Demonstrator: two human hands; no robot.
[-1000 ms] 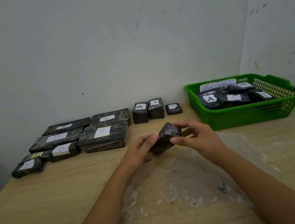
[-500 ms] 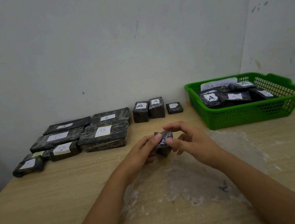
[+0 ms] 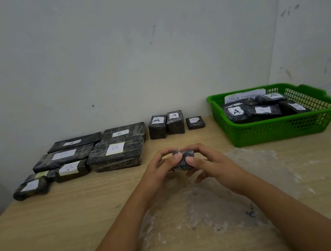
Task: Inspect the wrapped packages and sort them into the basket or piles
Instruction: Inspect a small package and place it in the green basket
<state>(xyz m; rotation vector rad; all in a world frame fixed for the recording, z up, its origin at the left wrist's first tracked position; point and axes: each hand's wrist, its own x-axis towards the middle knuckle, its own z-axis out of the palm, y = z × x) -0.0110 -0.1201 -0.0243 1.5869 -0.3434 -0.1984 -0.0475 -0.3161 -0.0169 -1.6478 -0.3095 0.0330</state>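
Note:
A small black wrapped package [image 3: 185,159] is held over the middle of the table between both hands. My left hand [image 3: 160,169] pinches its left side and my right hand [image 3: 207,163] pinches its right side, thumbs on the near face. A green basket [image 3: 282,127] at the back right carries an "ABNormal" label and holds several black packages marked A. A pile of flat packages marked B and A [image 3: 116,152] lies at the back left. Two upright A packages [image 3: 165,124] and a small B package [image 3: 195,122] stand at the back centre.
The wooden table [image 3: 46,234] has a whitish scuffed patch [image 3: 207,206] under and in front of my hands. A grey wall runs close behind the packages, with a corner behind the basket. The table's left edge drops off near the small B packages [image 3: 30,188].
Both hands have turned the small package over and lowered it a little; its broad face showed before, and now a narrower side faces me.

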